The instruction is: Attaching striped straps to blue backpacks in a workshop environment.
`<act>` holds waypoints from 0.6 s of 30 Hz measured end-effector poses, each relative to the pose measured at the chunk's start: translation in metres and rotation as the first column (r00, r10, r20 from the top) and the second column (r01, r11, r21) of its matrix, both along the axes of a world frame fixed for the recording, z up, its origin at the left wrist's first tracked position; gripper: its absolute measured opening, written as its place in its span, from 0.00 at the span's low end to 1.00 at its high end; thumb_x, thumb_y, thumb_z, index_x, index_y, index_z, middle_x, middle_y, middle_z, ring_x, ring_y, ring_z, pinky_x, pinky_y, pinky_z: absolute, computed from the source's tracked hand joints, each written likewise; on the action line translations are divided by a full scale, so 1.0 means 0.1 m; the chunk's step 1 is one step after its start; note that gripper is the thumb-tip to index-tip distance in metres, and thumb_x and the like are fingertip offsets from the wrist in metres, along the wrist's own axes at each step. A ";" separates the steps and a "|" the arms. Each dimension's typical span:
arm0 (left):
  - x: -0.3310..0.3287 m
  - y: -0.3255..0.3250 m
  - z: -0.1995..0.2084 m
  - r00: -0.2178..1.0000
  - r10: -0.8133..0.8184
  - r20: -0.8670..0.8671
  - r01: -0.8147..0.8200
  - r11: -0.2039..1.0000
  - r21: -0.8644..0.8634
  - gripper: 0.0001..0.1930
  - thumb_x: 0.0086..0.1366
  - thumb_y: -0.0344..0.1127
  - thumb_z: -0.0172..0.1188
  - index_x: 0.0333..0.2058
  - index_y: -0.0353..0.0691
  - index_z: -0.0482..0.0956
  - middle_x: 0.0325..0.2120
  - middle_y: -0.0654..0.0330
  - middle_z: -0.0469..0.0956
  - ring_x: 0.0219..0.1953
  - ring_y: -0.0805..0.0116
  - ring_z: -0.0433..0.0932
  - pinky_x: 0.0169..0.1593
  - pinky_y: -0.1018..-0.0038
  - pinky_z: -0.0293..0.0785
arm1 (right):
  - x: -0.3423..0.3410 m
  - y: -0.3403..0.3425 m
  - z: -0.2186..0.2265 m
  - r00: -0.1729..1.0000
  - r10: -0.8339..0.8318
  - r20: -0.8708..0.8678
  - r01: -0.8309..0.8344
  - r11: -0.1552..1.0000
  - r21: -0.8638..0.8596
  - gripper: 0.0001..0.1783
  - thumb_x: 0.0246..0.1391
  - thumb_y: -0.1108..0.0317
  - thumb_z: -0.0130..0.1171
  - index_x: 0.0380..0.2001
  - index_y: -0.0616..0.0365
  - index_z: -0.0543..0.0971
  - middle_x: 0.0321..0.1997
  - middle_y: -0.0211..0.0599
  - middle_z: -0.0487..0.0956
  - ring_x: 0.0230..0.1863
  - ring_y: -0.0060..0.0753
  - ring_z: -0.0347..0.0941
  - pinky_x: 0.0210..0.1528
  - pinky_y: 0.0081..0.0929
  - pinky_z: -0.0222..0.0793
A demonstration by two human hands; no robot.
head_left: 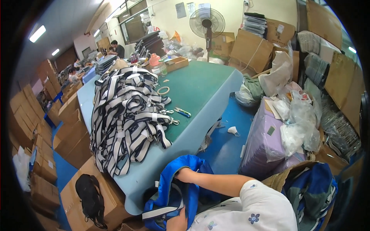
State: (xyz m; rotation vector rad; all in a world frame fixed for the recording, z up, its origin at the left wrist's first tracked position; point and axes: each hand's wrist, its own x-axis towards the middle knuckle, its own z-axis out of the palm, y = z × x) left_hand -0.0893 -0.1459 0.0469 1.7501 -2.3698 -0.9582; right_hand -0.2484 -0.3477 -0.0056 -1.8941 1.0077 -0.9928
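The table [200, 88], green-topped with a pale blue skirt, is taken as the landmark. Most of its left half is covered by a heap of black-and-grey straps [127, 115], which spills over the near edge toward the floor. Brown cartons [73, 134] are stacked along the table's left side, and a black bag [90, 198] is seen lying on the carton nearest the near corner. To the right of the table, across a strip of blue floor, a lilac-covered block [262, 142] is loaded with clear plastic bags [296, 123]. A standing fan [207, 23] is placed behind the table's far end. Just below the near edge of the table a blue bag [181, 188] with a grey-white band is held open. The right hand [178, 174] is thrust into the bag's mouth from the right; its fingers are hidden by the fabric and their state cannot be told. The left hand [178, 221] is closed on the bag's lower edge, fingers clamped on the cloth. On the tabletop, right of the straps, a roll of tape [163, 91] and blue-handled snips [182, 112] are noted.
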 end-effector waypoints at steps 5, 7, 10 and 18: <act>0.09 0.00 0.02 0.996 0.061 0.059 -0.065 0.995 0.071 0.24 0.66 0.41 0.46 0.58 0.37 0.63 0.31 0.34 0.76 0.36 0.35 0.76 0.40 0.47 0.70 | -0.01 -0.01 -0.08 0.672 -0.095 -0.734 -0.214 0.925 -0.315 0.14 0.50 0.69 0.54 0.42 0.51 0.80 0.48 0.43 0.79 0.50 0.45 0.74 0.52 0.38 0.69; 0.18 0.02 0.02 0.985 0.129 0.115 -0.140 0.985 0.101 0.23 0.66 0.46 0.47 0.54 0.39 0.68 0.32 0.35 0.77 0.38 0.36 0.76 0.43 0.47 0.69 | -0.07 -0.04 -0.04 0.492 -0.020 -0.870 -0.278 0.944 -0.179 0.15 0.51 0.63 0.53 0.42 0.49 0.81 0.51 0.40 0.78 0.49 0.44 0.76 0.49 0.41 0.71; 0.26 0.13 0.00 0.985 0.154 0.071 -0.155 0.988 0.003 0.22 0.65 0.48 0.49 0.52 0.41 0.70 0.33 0.36 0.77 0.38 0.37 0.77 0.43 0.48 0.70 | 0.00 0.29 0.75 0.256 0.291 -0.922 -0.445 0.882 0.155 0.11 0.50 0.63 0.55 0.35 0.49 0.82 0.44 0.38 0.81 0.43 0.42 0.79 0.39 0.39 0.75; -0.08 0.09 -0.02 0.990 -0.132 -0.047 0.119 0.970 -0.213 0.08 0.59 0.33 0.50 0.35 0.42 0.76 0.21 0.49 0.77 0.25 0.47 0.78 0.28 0.56 0.73 | 1.00 0.74 0.80 0.550 0.354 -0.756 -0.724 0.653 -0.221 0.22 0.52 0.48 0.57 0.40 0.55 0.76 0.35 0.39 0.79 0.42 0.41 0.77 0.43 0.39 0.70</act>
